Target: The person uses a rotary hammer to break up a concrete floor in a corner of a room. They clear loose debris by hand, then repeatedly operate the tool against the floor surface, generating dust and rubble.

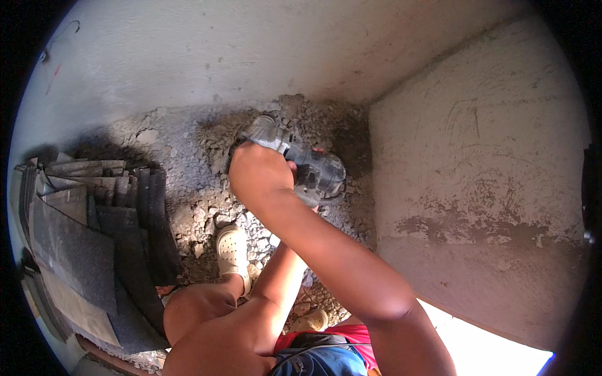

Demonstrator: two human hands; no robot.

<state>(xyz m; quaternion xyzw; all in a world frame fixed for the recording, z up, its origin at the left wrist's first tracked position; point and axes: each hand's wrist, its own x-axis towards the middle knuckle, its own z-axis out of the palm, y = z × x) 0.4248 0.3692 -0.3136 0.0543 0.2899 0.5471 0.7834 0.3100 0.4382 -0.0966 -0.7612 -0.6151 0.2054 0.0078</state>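
A grey and black power tool (321, 175) is held low over the rubble at the foot of the far wall. Its grey metal head points to the left, and the end that meets the ground is hidden. My right hand (260, 169) is closed round the head, with the forearm crossing over my left one. Beneath the black body, my left hand (318, 150) grips from below. Only its fingertips and a bit near the wrist show; the tool and my right forearm cover the remainder.
Broken rubble (194, 219) covers the floor around my clogs (232, 250). Stacked dark sheets or tiles (75, 232) lean at the left. A plastered wall (476, 156) closes the right side, meeting the far wall (251, 50) in a corner. A thin dark cable (323, 345) crosses my lap.
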